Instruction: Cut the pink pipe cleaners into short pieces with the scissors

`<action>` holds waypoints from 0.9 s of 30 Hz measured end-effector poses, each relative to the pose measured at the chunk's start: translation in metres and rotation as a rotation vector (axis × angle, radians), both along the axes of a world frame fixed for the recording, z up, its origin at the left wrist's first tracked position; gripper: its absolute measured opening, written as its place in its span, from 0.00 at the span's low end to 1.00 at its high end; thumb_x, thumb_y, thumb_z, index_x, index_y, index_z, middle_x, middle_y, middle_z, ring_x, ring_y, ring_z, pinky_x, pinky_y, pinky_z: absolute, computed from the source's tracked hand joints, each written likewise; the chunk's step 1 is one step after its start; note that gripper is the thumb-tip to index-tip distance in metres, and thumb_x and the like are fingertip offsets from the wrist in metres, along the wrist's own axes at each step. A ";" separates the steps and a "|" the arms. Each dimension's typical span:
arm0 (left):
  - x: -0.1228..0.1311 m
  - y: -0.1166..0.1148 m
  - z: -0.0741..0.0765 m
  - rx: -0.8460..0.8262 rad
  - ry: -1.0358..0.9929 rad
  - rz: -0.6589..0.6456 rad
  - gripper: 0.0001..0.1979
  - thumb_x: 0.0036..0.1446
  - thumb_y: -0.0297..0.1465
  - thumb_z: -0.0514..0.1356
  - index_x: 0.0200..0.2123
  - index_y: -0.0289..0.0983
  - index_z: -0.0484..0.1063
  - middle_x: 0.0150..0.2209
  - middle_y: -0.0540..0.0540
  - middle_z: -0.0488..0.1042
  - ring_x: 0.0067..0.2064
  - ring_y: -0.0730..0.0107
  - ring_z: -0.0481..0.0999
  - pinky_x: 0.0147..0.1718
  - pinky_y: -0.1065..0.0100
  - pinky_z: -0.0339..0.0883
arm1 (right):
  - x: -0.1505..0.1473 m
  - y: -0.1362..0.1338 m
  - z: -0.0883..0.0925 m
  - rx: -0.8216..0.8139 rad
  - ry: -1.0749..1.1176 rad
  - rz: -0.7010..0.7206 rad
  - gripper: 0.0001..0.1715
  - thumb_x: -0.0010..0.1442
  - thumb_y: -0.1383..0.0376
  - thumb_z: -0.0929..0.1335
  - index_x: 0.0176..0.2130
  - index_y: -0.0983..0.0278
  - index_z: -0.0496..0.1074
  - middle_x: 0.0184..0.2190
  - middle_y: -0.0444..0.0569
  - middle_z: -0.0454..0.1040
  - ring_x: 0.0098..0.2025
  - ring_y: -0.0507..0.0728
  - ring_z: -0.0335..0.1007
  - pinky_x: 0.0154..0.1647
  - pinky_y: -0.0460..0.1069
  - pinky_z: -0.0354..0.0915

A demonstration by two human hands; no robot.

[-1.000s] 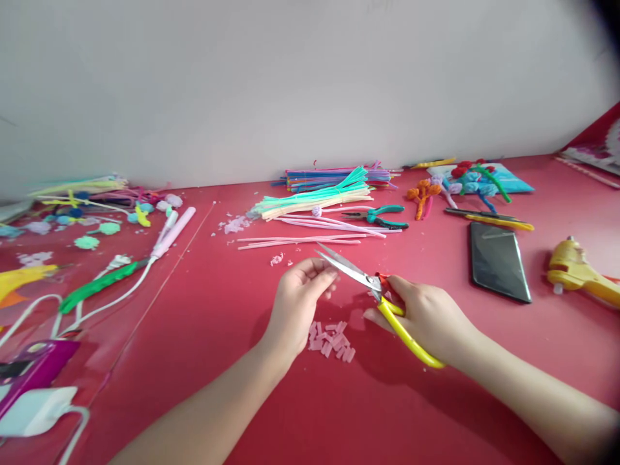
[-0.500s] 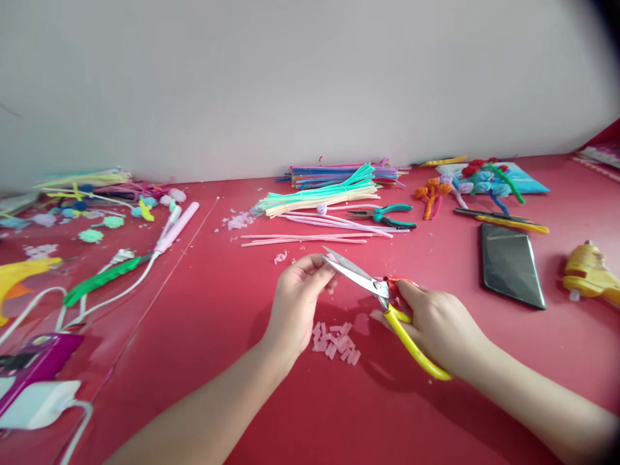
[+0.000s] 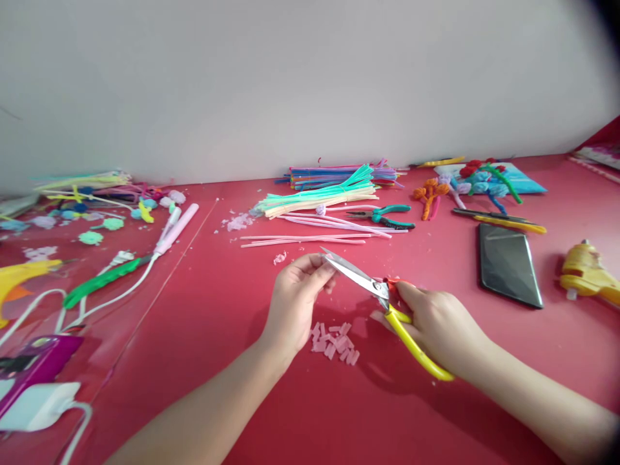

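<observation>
My left hand (image 3: 300, 294) is closed in a pinch, thumb against fingers, on a small pink piece that mostly hides between the fingertips. Right at those fingertips are the blade tips of a pair of scissors (image 3: 356, 274), with one red-orange and one yellow handle. My right hand (image 3: 438, 326) wraps around the handles. The blades stand slightly apart and point up to the left. Below the hands, a small pile of short pink cut pieces (image 3: 335, 342) lies on the red table (image 3: 300, 420).
Behind the hands lie pink pipe cleaners (image 3: 305, 240), bundled pipe cleaners (image 3: 320, 194) and teal-handled pliers (image 3: 387, 216). A black phone (image 3: 509, 266) and yellow glue gun (image 3: 588, 271) are at right. On the left are a green-handled tool (image 3: 101, 283), a pink styling iron (image 3: 177, 229) and white cables.
The scissor blades look slightly closer together at the left fingertips. Both hands stay almost in place, and the view has shifted very slightly.
</observation>
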State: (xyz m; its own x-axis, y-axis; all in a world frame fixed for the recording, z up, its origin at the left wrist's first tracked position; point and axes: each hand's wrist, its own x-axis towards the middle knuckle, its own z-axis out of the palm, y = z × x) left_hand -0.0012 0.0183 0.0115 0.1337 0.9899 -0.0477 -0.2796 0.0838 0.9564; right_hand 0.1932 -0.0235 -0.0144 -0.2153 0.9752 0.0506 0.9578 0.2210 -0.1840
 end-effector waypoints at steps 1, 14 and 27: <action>0.000 0.000 0.000 0.003 0.000 -0.003 0.03 0.49 0.27 0.57 0.26 0.34 0.69 0.24 0.51 0.64 0.26 0.79 0.63 0.26 0.74 0.56 | 0.000 0.000 0.000 0.005 0.002 0.002 0.18 0.53 0.50 0.57 0.26 0.61 0.56 0.16 0.42 0.64 0.15 0.50 0.56 0.18 0.45 0.41; -0.001 0.000 0.004 -0.012 -0.024 -0.008 0.03 0.47 0.27 0.58 0.28 0.35 0.70 0.25 0.51 0.67 0.26 0.79 0.63 0.26 0.75 0.57 | 0.001 -0.001 -0.001 -0.007 0.061 -0.015 0.19 0.52 0.49 0.58 0.24 0.61 0.56 0.14 0.41 0.60 0.14 0.48 0.51 0.17 0.44 0.42; 0.013 -0.015 0.004 -0.205 0.107 -0.377 0.07 0.46 0.33 0.58 0.27 0.34 0.70 0.22 0.49 0.68 0.21 0.78 0.64 0.21 0.74 0.61 | -0.013 0.001 0.021 -0.378 0.850 -0.194 0.16 0.50 0.53 0.61 0.28 0.64 0.63 0.14 0.37 0.56 0.16 0.47 0.52 0.16 0.43 0.50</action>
